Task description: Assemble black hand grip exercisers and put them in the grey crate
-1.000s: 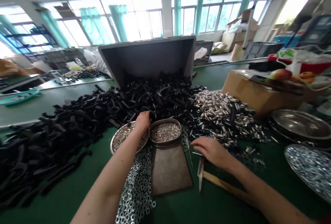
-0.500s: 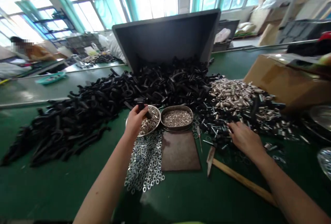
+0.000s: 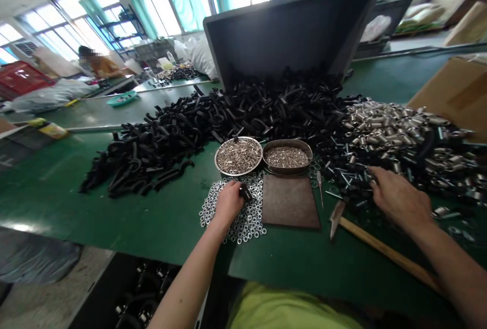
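My left hand (image 3: pixel 229 202) is closed on a small glossy black part (image 3: pixel 246 192), held over the spread of metal nuts (image 3: pixel 243 230). At the right, my right hand (image 3: pixel 399 199) reaches into the heap of bolts and black pieces (image 3: pixel 348 177), fingers pinched together; whatever lies between them is too small to make out. A round dish of small metal pins (image 3: pixel 238 156) and an oval tin of tiny metal pieces (image 3: pixel 287 157) stand side by side. In front of the tin lies a brown square plate (image 3: pixel 289 201). A hammer (image 3: pixel 388 253) rests below my right hand.
A big pile of black curved handles (image 3: pixel 175 136) spills from a tipped grey bin (image 3: pixel 292 35). Silvery cylinders (image 3: pixel 388 129) are heaped at the right, before a cardboard box (image 3: pixel 452 93). A thin screwdriver (image 3: pixel 320 189) lies beside the plate. Another person (image 3: pixel 104 65) sits far left.
My left hand has come back from the round dish to above the nuts, keeping the black part. My right hand stays at the bolt heap. The view has swung left and down.
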`<state>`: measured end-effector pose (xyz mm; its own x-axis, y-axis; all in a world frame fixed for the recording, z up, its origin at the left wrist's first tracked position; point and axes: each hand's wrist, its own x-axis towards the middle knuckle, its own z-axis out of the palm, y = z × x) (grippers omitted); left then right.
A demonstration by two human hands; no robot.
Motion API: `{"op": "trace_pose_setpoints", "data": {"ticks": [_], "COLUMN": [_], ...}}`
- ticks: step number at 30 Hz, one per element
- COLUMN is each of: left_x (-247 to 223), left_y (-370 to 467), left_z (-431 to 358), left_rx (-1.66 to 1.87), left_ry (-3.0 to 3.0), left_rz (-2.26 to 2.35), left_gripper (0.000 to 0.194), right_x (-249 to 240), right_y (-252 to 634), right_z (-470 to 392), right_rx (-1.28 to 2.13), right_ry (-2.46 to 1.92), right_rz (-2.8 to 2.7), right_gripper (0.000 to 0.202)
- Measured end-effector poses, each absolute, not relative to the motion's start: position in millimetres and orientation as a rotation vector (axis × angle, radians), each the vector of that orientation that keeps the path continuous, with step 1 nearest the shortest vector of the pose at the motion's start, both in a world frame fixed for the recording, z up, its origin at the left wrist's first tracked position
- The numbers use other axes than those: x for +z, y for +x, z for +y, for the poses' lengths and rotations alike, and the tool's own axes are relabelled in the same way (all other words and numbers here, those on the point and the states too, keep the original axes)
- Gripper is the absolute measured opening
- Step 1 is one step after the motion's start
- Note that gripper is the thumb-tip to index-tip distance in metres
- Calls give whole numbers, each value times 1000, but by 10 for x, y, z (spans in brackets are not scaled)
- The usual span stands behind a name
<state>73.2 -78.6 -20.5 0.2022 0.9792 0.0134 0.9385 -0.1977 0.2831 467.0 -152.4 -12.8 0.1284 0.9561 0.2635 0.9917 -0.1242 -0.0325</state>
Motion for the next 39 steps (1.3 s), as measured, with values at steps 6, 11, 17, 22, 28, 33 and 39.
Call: {"op": "trace_pose_setpoints", "data": {"ticks": [6,11,17,22,28,33,39], "left_x": [-174,-49,150,77,25,63,-103], "left_y": [756,691,1001,1379,1427,1323,1429], "left_z": [-763,-765,-1255,-1699,-1819,-1766,-1787], "left_rx": [142,258,812,918,925,897,806], "left_ry": [2343,2292,1203,759,829,1233,1022], "left_rz": [1820,1800,1318,1003,1009,1075,1127], "left_gripper": [22,23,23,25,24,12,19], "right_x": [106,207,114,86,106,68,67], "right_y": [4602,4094,3398,3037,2980,2995,3064], "right_z": [-1505,-1643,-1885,-2013,-1994,-1923,-1878], "right_rx": [352,1033,1313,1449,1427,1428,1227], "right_ry": [-1872,-1365,-1119,-1024,-1104,-1123,-1299], "right_rz": [-1146,-889,-998,-1138,-1146,-1044,-1201], "right_gripper": [24,33,21,20,19,21,18]}}
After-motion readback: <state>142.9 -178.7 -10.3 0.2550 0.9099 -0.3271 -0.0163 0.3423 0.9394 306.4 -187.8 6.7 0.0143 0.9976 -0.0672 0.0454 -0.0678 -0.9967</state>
